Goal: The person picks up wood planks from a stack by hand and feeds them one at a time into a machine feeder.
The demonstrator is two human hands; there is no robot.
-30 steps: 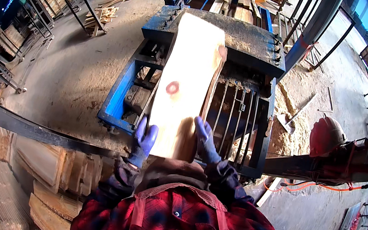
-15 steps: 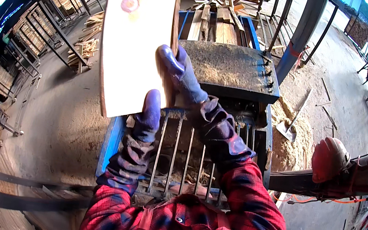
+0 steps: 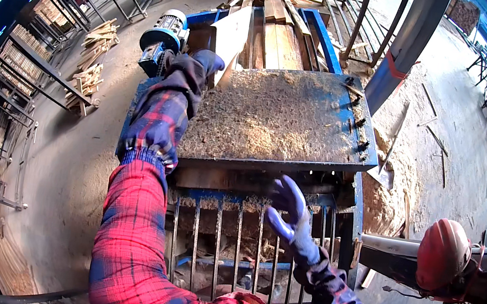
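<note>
My left hand (image 3: 208,62), in a purple glove, reaches far forward past the left side of the machine's dusty top plate (image 3: 273,119). It grips the near end of a pale wooden board (image 3: 232,32), which slants among other planks on the far side; part of its grip is hidden. My right hand (image 3: 292,213), gloved the same, is empty, fingers apart. It hovers above the metal bars (image 3: 238,239) at the machine's near side, just short of the plate's front edge.
A blue motor (image 3: 167,30) juts out at the machine's far left. Planks (image 3: 278,44) lie on the blue frame behind. To the right are a post (image 3: 406,50), a sawdust heap with a shovel (image 3: 384,173), and a red helmet (image 3: 443,254). Wood stacks (image 3: 28,57) stand left.
The board has moved from close in front of me to beyond the top plate, with my left hand at its near end. My right hand has let go and drawn back toward me.
</note>
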